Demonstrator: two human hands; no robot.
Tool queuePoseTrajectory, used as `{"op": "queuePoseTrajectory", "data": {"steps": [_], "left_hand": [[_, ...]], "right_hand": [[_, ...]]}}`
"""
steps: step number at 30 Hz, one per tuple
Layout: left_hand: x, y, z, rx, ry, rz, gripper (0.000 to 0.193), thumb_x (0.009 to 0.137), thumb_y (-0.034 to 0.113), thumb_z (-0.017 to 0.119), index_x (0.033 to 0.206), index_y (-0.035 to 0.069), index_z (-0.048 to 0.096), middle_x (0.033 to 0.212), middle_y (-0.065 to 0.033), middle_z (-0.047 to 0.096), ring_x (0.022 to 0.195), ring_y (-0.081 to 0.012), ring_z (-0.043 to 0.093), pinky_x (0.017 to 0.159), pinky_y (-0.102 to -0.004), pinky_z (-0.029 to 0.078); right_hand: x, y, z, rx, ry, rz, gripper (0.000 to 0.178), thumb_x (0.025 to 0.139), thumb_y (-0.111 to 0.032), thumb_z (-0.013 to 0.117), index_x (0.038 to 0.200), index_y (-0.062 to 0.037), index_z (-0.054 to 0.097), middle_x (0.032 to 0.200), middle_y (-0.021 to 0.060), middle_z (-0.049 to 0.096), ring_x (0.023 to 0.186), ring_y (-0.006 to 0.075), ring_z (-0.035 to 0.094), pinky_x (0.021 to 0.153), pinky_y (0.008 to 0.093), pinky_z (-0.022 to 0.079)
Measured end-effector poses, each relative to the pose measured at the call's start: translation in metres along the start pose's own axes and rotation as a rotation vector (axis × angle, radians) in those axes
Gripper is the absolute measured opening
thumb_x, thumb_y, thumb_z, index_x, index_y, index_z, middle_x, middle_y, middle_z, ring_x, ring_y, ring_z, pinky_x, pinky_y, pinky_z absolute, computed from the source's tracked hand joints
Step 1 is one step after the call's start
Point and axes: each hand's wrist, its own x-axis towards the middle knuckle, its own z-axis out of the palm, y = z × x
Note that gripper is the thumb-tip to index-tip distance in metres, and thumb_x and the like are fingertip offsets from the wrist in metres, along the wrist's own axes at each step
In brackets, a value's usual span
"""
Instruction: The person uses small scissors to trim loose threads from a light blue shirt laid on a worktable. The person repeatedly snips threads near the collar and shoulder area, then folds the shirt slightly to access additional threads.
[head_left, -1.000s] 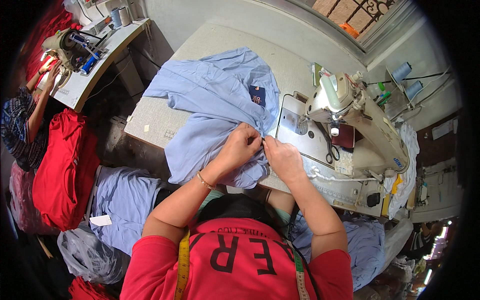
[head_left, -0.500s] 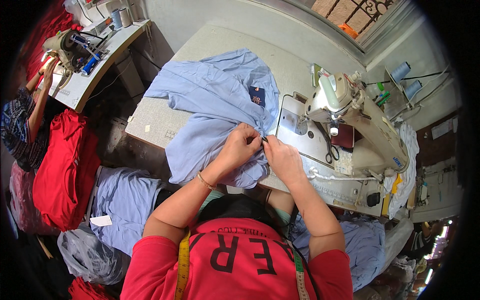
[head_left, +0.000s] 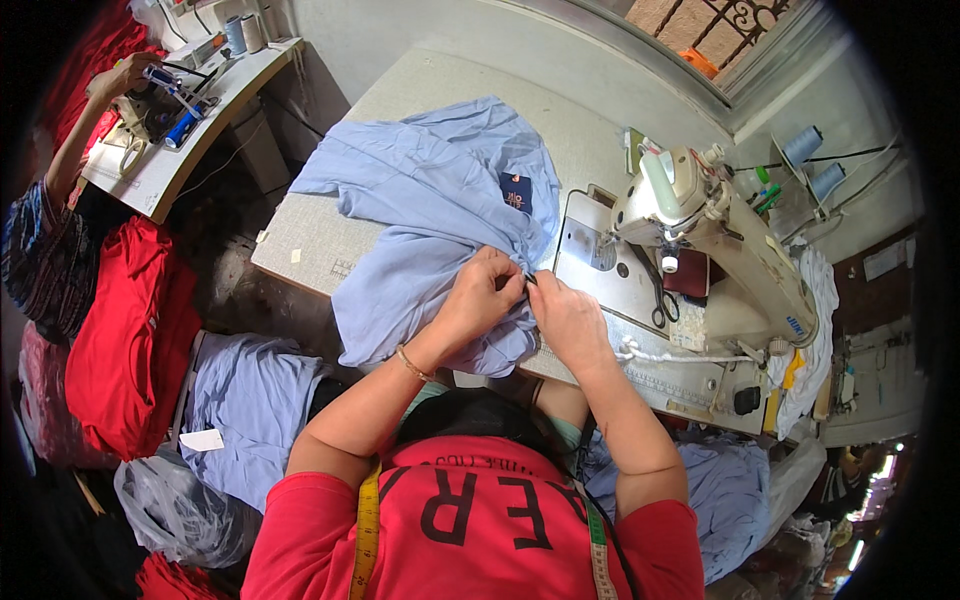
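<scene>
A light blue garment [head_left: 420,180] lies bunched over the front of the sewing table, its lower part hanging past the near edge. On it sits a dark blue label or tag [head_left: 516,192]. My left hand [head_left: 483,290] pinches the gathered cloth at its right side. Close against it, my right hand [head_left: 568,318] is closed on the same spot, where a small dark bit shows between the fingertips; its kind is too small to tell. Just to the right stands a sewing machine [head_left: 690,215], with black-handled scissors [head_left: 661,300] lying by its base.
Blue thread cones [head_left: 803,145] stand behind the machine. White cloth [head_left: 812,330] hangs at its right end. At left, another person's hand [head_left: 125,75] is at a second machine [head_left: 150,110]. Red garments [head_left: 135,330] and blue ones [head_left: 250,400] are piled at my left.
My hands and the blue garment have hardly moved. At the far left, the other person's arm has risen from the machine bed to the machine's top.
</scene>
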Motion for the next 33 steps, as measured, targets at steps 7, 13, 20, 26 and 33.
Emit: {"op": "queuePoseTrajectory", "data": {"steps": [7,13,20,26,33], "left_hand": [[-0.001,0.002,0.0,0.013,0.018,0.008,0.011,0.076,0.005,0.062,0.076,-0.005,0.062,0.074,-0.0122,0.056,0.072,-0.0221,0.053,0.065,-0.031,0.043],[-0.002,0.006,0.0,0.019,0.034,0.019,0.01,0.076,0.005,0.062,0.077,-0.005,0.062,0.074,-0.0112,0.053,0.069,-0.0213,0.052,0.063,-0.03,0.042],[-0.002,0.007,0.0,0.041,0.046,0.043,0.009,0.075,0.003,0.062,0.077,-0.005,0.061,0.075,-0.0134,0.054,0.071,-0.0243,0.053,0.064,-0.0316,0.042],[-0.001,0.003,-0.001,0.044,0.014,0.035,0.009,0.076,0.004,0.062,0.077,-0.005,0.062,0.075,-0.012,0.054,0.07,-0.0218,0.052,0.063,-0.03,0.042],[0.001,0.007,-0.003,0.018,-0.027,-0.024,0.009,0.075,0.004,0.061,0.076,-0.005,0.061,0.074,-0.0122,0.053,0.069,-0.0219,0.051,0.062,-0.03,0.041]], "right_hand": [[0.0,-0.003,-0.002,0.003,-0.01,0.013,0.015,0.087,-0.018,0.052,0.087,-0.0037,0.048,0.072,0.0184,0.061,0.065,0.0384,0.06,0.058,0.0473,0.047],[0.001,-0.005,-0.004,-0.007,-0.016,0.018,0.014,0.087,-0.017,0.053,0.086,-0.0034,0.048,0.073,0.0186,0.061,0.065,0.0384,0.06,0.058,0.0472,0.047],[0.0,-0.004,-0.003,-0.013,-0.014,0.01,0.014,0.087,-0.017,0.052,0.086,-0.0034,0.048,0.072,0.0184,0.06,0.065,0.0384,0.059,0.058,0.0471,0.047],[-0.001,-0.002,0.004,-0.002,0.02,0.01,0.014,0.087,-0.017,0.053,0.087,-0.0037,0.049,0.072,0.0181,0.06,0.063,0.0377,0.059,0.057,0.0465,0.047],[0.001,0.005,0.01,-0.074,0.072,-0.088,0.013,0.087,-0.017,0.054,0.085,-0.0048,0.049,0.069,0.0151,0.06,0.059,0.035,0.059,0.054,0.0436,0.047]]}}
